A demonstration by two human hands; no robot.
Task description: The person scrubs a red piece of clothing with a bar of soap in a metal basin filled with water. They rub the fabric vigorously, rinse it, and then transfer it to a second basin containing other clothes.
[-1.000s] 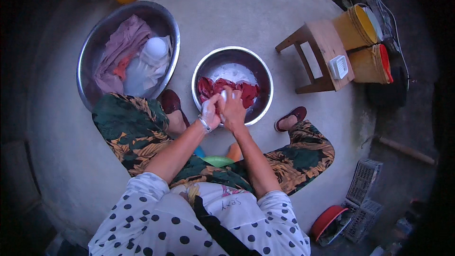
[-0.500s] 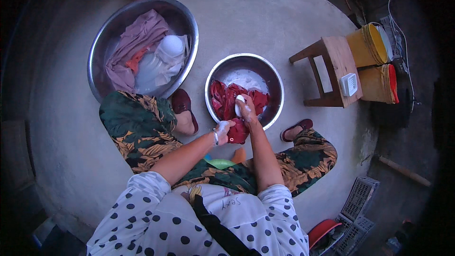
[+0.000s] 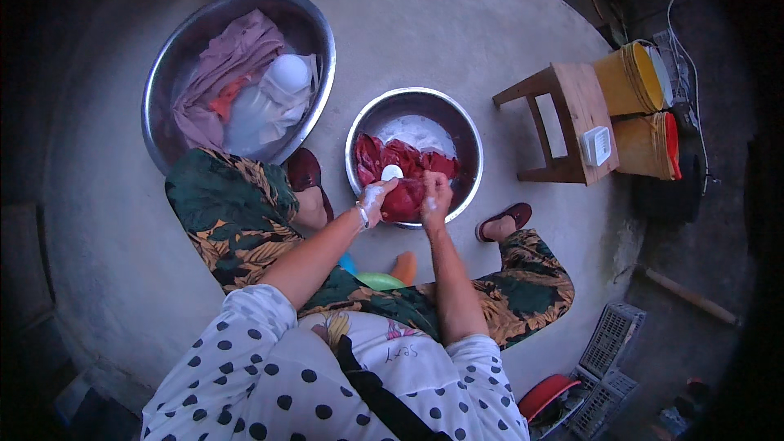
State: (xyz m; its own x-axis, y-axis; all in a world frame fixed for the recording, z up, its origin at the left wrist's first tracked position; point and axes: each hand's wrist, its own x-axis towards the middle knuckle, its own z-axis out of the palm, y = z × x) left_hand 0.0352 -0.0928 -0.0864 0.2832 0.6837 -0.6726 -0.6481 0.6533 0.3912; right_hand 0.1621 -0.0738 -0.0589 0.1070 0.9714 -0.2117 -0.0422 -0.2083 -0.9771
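A wet dark-red garment (image 3: 371, 159) lies partly in a round metal basin (image 3: 478, 143) with whitish water. One part of it is stretched between my hands over the near rim. My left hand (image 3: 375, 201) is closed on its left side, and my right hand (image 3: 437, 198) grips its right side with bent fingers. Suds whiten both hands. A white bar of soap (image 3: 392, 172) shows just above my left fingertips, against the red cloth; whether that hand touches it I cannot tell.
A larger metal basin (image 3: 149, 98) at the left holds mauve cloth (image 3: 233, 53), an orange-red piece and a white bra (image 3: 287, 77). To the right, a wooden stool (image 3: 572, 98) carries a white soap dish (image 3: 595, 146). Yellow buckets (image 3: 621, 82) stand beyond it, grey crates (image 3: 616, 335) lower right.
My right hand has let go of the soap and taken the garment's right side. The soap now sits by my left hand. The cloth between my hands is raised and spread wider.
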